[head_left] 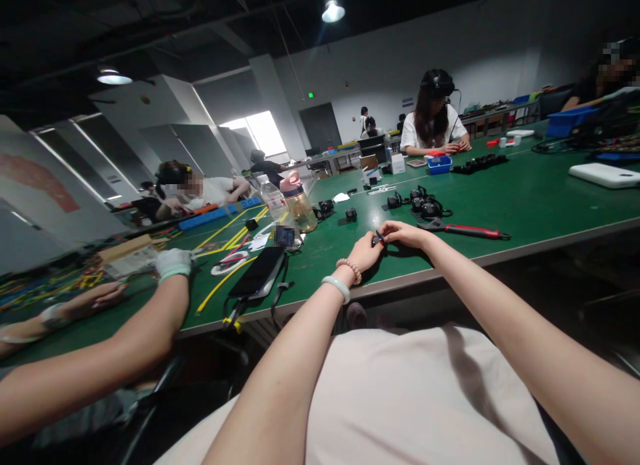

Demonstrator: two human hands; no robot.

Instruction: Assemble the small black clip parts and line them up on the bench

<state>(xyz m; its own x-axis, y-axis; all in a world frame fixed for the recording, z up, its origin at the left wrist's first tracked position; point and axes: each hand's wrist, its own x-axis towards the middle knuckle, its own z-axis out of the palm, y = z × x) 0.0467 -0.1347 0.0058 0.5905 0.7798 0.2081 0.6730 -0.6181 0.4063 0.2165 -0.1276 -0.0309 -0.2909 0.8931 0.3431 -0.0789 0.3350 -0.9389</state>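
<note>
Over the front edge of the green table (530, 205), my left hand (366, 253) is closed on a small black part (379, 238). My right hand (403, 234) meets it from the other side, its fingers pinched on the same part. Fingers cover most of the part, so its exact kind cannot be made out. Just beyond my right hand lies an adjustable wrench (473, 231) with a red and black handle. Several black coiled-looking pieces (423, 201) sit behind the wrench, and a smaller black piece (351, 215) stands beyond my left hand.
To the left are a black phone-like device (257, 271), a pink-lidded bottle (300, 208) and a clear bottle (273, 197). A co-worker's gloved hand (174, 263) rests farther left. Across the table, a person works behind a blue bin (439, 165). A white case (605, 175) lies right.
</note>
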